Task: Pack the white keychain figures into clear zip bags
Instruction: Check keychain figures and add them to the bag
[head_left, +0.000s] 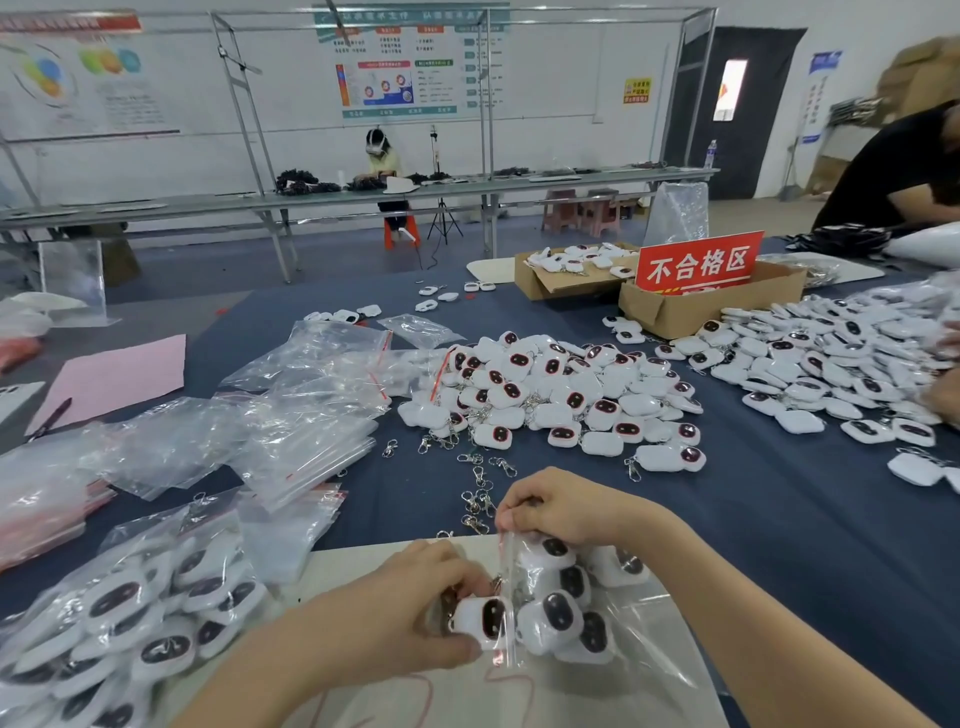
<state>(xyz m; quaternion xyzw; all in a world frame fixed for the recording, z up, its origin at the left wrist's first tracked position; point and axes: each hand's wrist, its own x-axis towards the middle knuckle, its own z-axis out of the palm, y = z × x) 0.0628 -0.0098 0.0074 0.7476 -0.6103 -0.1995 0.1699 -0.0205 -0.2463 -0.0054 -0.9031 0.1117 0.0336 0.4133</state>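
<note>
At the mouth of the clear zip bag (649, 670), which lies on a pale mat (363, 566), the left hand (415, 608) curls its fingers and thumb round one white keychain figure (480, 621), dark face up, and presents it to the red-striped opening. The right hand (561, 512), at the far end of that mouth, pinches the upper lip between its thumb and curled fingers to hold it apart. Several packed figures (558, 616) already sit inside the bag, crowded close behind the opening. Three faults seem likely. The held figure's metal clasp, partly hidden under the left fingers, may snag the zip rim and stall the entry. The thin, slippery film may slide out of the right-hand pinch, so that the mouth collapses against the figure. The crowded contents may also block the newcomer or spill back out, and may later keep the zip from sealing. Loose clasps (478, 499) lie on the cloth just beyond the bag and could be swept in unnoticed. Farther beyond the bag rises the unpacked heap (561, 395), and filled bags (130, 623) lie to its left.
</note>
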